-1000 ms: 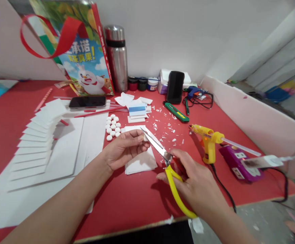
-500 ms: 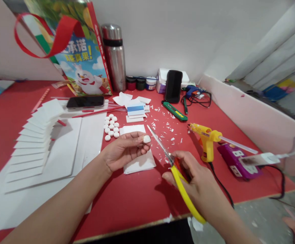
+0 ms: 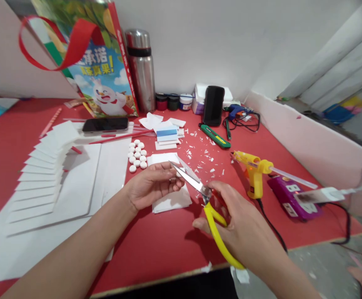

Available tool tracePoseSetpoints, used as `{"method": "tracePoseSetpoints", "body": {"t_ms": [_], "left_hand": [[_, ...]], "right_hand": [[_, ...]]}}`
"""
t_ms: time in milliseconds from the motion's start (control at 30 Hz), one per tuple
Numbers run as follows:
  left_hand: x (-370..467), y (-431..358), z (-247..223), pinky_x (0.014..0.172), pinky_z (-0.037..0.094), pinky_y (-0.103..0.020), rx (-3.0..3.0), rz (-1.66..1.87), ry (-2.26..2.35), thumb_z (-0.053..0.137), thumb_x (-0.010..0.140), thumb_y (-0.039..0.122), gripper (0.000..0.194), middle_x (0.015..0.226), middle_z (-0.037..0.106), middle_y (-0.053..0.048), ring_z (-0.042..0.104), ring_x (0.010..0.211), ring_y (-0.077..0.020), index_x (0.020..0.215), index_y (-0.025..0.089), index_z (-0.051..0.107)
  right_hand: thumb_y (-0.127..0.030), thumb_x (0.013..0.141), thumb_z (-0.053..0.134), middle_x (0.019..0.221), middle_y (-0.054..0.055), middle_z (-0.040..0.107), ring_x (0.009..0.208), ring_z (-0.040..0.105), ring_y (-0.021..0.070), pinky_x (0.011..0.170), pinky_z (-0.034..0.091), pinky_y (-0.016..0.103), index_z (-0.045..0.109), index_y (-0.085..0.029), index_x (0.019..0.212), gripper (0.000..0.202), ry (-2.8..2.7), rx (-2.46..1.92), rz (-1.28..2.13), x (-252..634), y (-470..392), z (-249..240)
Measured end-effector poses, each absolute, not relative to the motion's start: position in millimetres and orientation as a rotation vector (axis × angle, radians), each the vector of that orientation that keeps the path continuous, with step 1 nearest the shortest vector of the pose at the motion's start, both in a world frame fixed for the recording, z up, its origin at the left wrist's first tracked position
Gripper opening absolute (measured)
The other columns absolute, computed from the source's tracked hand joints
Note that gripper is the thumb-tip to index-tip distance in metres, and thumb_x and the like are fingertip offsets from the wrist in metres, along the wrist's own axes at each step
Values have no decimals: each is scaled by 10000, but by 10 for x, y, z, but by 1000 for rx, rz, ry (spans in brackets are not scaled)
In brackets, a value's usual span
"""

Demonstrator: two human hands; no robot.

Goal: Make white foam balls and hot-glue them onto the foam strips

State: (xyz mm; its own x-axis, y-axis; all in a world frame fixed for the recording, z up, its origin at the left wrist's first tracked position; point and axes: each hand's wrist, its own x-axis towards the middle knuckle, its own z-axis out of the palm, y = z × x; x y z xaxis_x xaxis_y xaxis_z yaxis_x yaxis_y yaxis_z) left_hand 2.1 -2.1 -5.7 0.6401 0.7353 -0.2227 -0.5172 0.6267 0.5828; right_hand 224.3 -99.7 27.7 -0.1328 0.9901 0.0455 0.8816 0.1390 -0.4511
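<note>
Between its thumb and fingers, my left hand (image 3: pixel 154 182) pinches a small white round piece, now mostly hidden behind the blades. My right hand (image 3: pixel 237 224) grips yellow-and-red-handled scissors (image 3: pixel 220 238), their blades parted and lying across the piece at my left fingertips. Beneath the left hand lies a stack of white paper (image 3: pixel 173 201) on the red table. Beyond that hand sit several white round pieces (image 3: pixel 137 155) in a cluster.
White scraps (image 3: pixel 207 153) litter the middle. To the right lie a yellow glue gun (image 3: pixel 254 174), a purple box (image 3: pixel 293 197) and a green utility knife (image 3: pixel 215 136). Fanned white cards (image 3: pixel 37 182) cover the left. A steel flask (image 3: pixel 143 74) and colourful bag (image 3: pixel 106 79) stand behind.
My right hand has brought the scissors left, and their blades have opened over the white piece. The left hand has stayed almost in place, still pinching.
</note>
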Motion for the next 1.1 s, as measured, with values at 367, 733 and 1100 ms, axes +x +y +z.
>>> {"method": "tracePoseSetpoints", "body": {"t_ms": [367,733,1100], "left_hand": [[2,-25,-71,649,563,-187,510,725,477,819,750,96,127,720,724,-91,701,661,-134,859,72,758],[-1,-27,-96,661,554,-179,531,684,476,825,785,151,135,755,730,-104,696,679,-127,844,68,735],[4,-26,-13,683,554,-195,503,721,487,803,770,76,156,813,715,-93,693,723,-134,913,72,742]], "right_hand": [[-562,942,584,1054,129,764,866,762,290,691,573,372,550,-194,1237,472,-2167,-1715,232,2254,-995,269],[-499,962,576,945,70,768,787,751,229,682,557,305,577,-223,1154,336,-2078,-1704,362,2259,-1022,252],[-535,968,562,750,6,690,530,628,185,526,469,283,535,-231,1189,377,-1691,-1958,676,2417,-960,232]]}}
